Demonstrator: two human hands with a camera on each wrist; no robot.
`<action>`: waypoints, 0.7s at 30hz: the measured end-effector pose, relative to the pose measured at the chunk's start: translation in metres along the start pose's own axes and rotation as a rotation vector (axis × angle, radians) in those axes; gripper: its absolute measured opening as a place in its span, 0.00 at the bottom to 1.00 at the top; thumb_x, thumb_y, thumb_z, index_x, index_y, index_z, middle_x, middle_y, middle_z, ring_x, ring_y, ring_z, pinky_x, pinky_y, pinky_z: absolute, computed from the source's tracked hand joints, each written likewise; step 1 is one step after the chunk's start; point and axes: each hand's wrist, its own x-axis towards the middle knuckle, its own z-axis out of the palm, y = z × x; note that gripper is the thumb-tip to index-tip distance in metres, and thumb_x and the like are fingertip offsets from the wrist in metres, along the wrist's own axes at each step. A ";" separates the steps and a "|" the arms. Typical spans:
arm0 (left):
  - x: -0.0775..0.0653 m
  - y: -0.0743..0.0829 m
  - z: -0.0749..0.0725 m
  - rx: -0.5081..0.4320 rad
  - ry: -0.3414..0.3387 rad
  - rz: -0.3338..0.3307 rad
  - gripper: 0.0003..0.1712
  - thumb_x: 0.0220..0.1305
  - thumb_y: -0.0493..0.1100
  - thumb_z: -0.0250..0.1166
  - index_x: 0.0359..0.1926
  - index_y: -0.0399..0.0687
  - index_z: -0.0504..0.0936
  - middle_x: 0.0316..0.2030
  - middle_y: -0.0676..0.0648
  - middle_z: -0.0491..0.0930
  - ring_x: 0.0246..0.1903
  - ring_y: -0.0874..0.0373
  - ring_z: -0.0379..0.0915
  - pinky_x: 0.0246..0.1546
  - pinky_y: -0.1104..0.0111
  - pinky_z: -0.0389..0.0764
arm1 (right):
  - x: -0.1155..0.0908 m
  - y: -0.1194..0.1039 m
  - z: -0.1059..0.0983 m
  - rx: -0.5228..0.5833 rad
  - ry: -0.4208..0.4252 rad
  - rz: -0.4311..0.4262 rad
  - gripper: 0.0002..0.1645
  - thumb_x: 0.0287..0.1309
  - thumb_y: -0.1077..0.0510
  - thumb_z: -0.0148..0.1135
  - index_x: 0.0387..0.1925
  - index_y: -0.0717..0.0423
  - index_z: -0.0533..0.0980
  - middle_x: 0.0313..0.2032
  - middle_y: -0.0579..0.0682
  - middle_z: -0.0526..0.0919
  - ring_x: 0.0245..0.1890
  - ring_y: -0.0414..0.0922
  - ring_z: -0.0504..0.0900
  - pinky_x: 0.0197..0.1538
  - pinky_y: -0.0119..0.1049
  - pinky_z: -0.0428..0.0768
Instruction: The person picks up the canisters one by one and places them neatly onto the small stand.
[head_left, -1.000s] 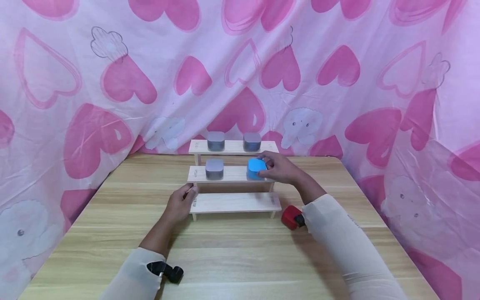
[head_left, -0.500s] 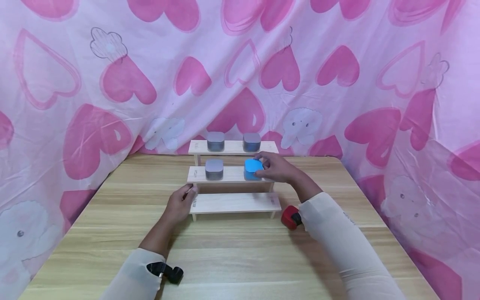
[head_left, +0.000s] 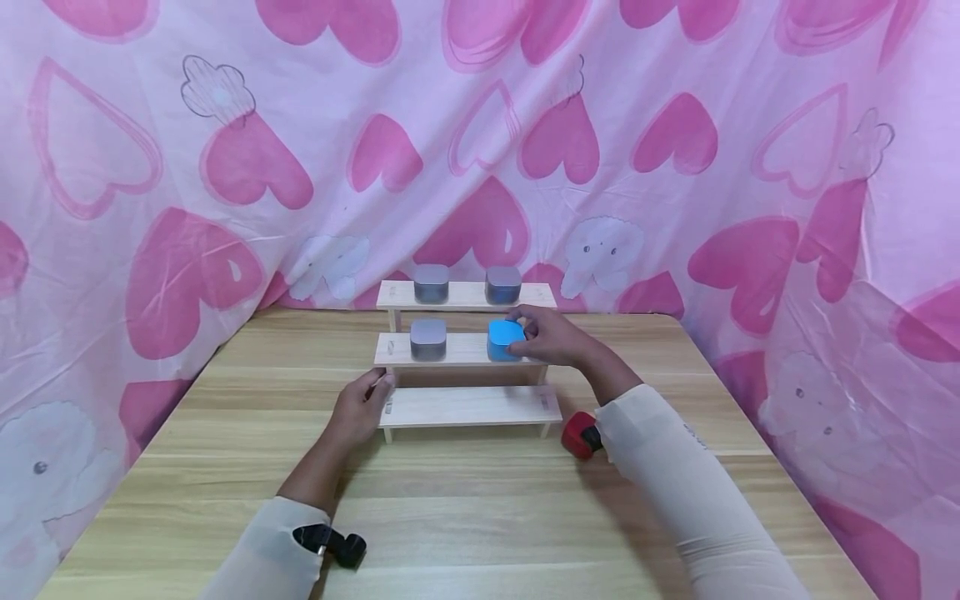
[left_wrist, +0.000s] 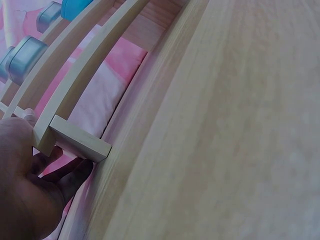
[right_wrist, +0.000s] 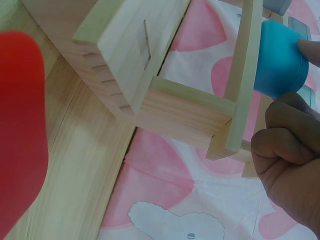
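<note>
My right hand (head_left: 557, 335) pinches a blue rounded-square tin (head_left: 506, 340) at the right part of the middle step of a pale wooden tiered stand (head_left: 468, 406). In the right wrist view the thumb and curled fingers meet that tin's side, close over the shelf's edge. My left hand (head_left: 363, 407) holds the stand's left end, with fingers (left_wrist: 75, 177) beside the leg under the lowest shelf. Left of the blue tin, a grey tin (head_left: 428, 340) sits on the same step. The lowest step bears nothing.
Two more grey tins, one on the left (head_left: 431, 284) and one on the right (head_left: 502, 285), stand on the top step. On the wooden table (head_left: 465, 517), a red block-like thing (head_left: 577, 435) lies near my right sleeve. A pink heart-patterned cloth (head_left: 480, 125) hangs behind.
My right hand has moved the blue tin slightly left along the middle step, then stayed there. My left hand keeps its hold on the stand.
</note>
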 end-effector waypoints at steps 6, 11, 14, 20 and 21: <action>0.000 0.000 0.000 0.002 0.008 0.011 0.31 0.90 0.55 0.49 0.80 0.43 0.71 0.76 0.31 0.74 0.76 0.32 0.71 0.78 0.40 0.71 | -0.001 0.001 -0.001 0.007 -0.010 -0.006 0.41 0.64 0.51 0.76 0.75 0.49 0.72 0.52 0.58 0.81 0.54 0.55 0.79 0.52 0.43 0.87; 0.000 0.001 -0.001 0.007 0.005 0.014 0.31 0.90 0.56 0.48 0.80 0.43 0.71 0.76 0.31 0.74 0.75 0.32 0.71 0.78 0.39 0.72 | -0.003 0.001 -0.002 0.016 -0.018 -0.016 0.41 0.64 0.50 0.75 0.76 0.46 0.72 0.48 0.56 0.80 0.51 0.53 0.79 0.48 0.40 0.86; 0.000 0.001 -0.001 0.009 0.002 0.006 0.32 0.90 0.56 0.48 0.80 0.43 0.71 0.76 0.31 0.74 0.76 0.32 0.71 0.78 0.39 0.71 | -0.004 0.003 -0.003 0.022 -0.020 -0.031 0.42 0.63 0.50 0.76 0.76 0.46 0.72 0.46 0.56 0.80 0.48 0.53 0.79 0.47 0.40 0.85; 0.000 0.000 0.000 0.001 0.011 0.011 0.31 0.89 0.55 0.50 0.79 0.43 0.73 0.74 0.31 0.75 0.75 0.32 0.72 0.77 0.39 0.73 | -0.012 0.007 -0.006 0.025 -0.018 -0.038 0.45 0.62 0.50 0.76 0.78 0.50 0.70 0.47 0.57 0.80 0.48 0.53 0.78 0.44 0.38 0.85; 0.000 -0.001 0.000 0.001 0.010 0.012 0.31 0.89 0.55 0.49 0.79 0.43 0.73 0.74 0.30 0.76 0.75 0.32 0.72 0.77 0.39 0.73 | -0.015 0.008 -0.007 0.021 -0.015 -0.032 0.46 0.62 0.50 0.76 0.78 0.50 0.69 0.48 0.58 0.80 0.48 0.53 0.78 0.43 0.38 0.85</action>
